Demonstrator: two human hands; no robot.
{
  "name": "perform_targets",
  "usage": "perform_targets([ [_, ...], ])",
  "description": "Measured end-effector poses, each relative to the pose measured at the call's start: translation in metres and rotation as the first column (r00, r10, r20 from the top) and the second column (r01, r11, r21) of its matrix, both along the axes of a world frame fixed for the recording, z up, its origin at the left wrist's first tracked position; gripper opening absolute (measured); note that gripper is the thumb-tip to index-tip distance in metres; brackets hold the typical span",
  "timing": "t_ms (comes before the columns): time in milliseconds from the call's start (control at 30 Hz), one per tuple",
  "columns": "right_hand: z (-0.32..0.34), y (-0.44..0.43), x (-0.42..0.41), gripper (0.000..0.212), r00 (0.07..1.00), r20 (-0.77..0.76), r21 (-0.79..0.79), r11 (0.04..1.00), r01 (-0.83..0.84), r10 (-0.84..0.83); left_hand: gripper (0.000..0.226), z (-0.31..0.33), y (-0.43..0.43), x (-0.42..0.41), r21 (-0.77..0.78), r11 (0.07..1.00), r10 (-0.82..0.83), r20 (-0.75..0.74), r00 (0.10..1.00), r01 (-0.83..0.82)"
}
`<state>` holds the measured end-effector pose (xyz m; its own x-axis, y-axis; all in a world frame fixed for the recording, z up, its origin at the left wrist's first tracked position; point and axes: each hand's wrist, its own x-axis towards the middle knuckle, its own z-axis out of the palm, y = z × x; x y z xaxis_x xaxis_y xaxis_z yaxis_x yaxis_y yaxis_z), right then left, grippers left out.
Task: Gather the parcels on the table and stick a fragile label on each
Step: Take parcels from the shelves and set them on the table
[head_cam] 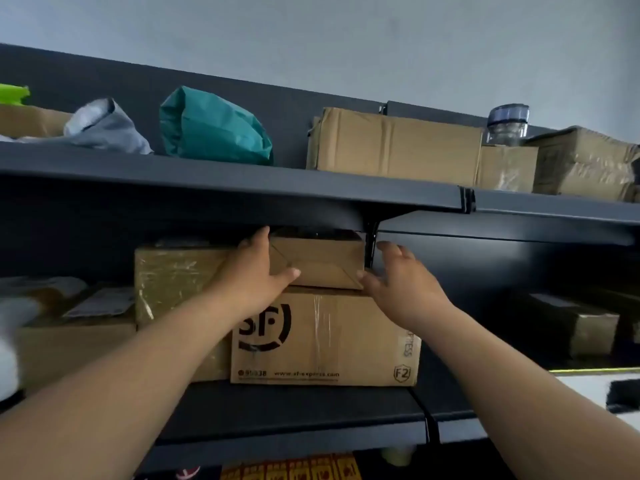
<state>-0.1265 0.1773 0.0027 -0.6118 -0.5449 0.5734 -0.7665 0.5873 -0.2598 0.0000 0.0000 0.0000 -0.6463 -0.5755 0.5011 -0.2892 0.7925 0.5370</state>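
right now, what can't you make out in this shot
Head view:
Top of small box: in shadow under the upper shelf; left hand covers its left side.
Logo on SF box: partly behind the left forearm.
Print on yellow labels: blurred, cut off by bottom edge.
Blurred white object at left edge: cut off.
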Motion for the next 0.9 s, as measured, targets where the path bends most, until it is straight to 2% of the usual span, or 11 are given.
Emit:
perform_targets([
  [200, 0.000, -0.027, -0.021, 0.072, 0.993, 0.111, -0.035, 0.998, -0.047, 0.050, 0.093, 0.004, -0.019, -0.029, 0.073, 0.997, 0.003, 0.065, 0.998, -0.008],
  [333, 0.007, -0.037, -0.033, 0.078, 0.985, 0.138, -0.060, 0.994, -0.096, 0.104, 0.090, 0.008, -0.022, -0.039, 0.087, 0.996, -0.029, 0.034, 0.999, 0.026],
  [433, 0.007, -0.042, -0.040, 0.074, 0.980, 0.167, -0.010, 0.994, -0.108, 0.108, 0.081, 0.008, -0.020, -0.047, 0.092, 0.995, -0.038, 0.012, 0.999, 0.037],
  [600, 0.004, -0.034, -0.050, 0.064, 0.986, 0.110, -0.030, 0.992, -0.122, 0.124, 0.070, 0.002, -0.006, -0.048, 0.067, 0.998, -0.008, -0.065, 0.998, 0.012],
  [733, 0.005, -0.013, -0.050, 0.068, 0.985, 0.014, -0.083, 0.982, -0.170, 0.172, 0.070, 0.000, 0.017, -0.043, -0.025, 0.998, 0.054, -0.122, 0.991, -0.057],
  [900, 0.004, 0.027, -0.033, 0.075, 0.982, 0.021, -0.138, 0.973, -0.184, 0.189, 0.069, -0.006, 0.055, -0.029, -0.066, 0.996, 0.040, -0.216, 0.975, -0.056],
])
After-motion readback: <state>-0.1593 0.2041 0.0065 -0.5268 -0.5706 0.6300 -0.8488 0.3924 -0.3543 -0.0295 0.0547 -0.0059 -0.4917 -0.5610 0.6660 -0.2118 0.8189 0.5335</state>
